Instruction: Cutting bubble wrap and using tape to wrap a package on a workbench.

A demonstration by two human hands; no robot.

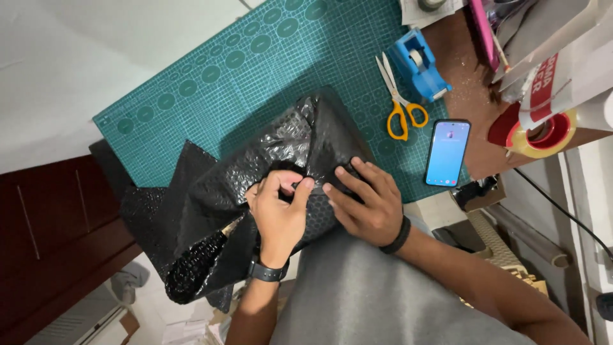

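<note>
1. On the green cutting mat (211, 83), near its front edge, lies a bundle of black bubble wrap (287, 137); loose wrap spills off the mat's front-left corner and hangs over the table edge.
2. Left hand (279, 214): grip narrow, thumb and fingers pinched on a fold of the wrap at the bundle's front, likely to keep the flap from springing open.
3. Right hand (365, 199): fingers spread flat on the bundle just right of that pinch, pressing it down; grip not closed round anything. Seems to pin the wrap tight against whatever is inside. Contents hidden, cannot tell what.
4. Both hands touch the wrap and sit just beside each other; each wrist carries a dark band.
5. Scissors (399, 102) with yellow handles lie on the mat's right part, blades closed.
6. Blue tape dispenser (419, 64) just behind the scissors, at the mat's right edge.
7. Phone (447, 152), screen lit, at the mat's right edge.
8. Red-cored tape roll (543, 135) right of the mat, well apart from the hands.
</note>
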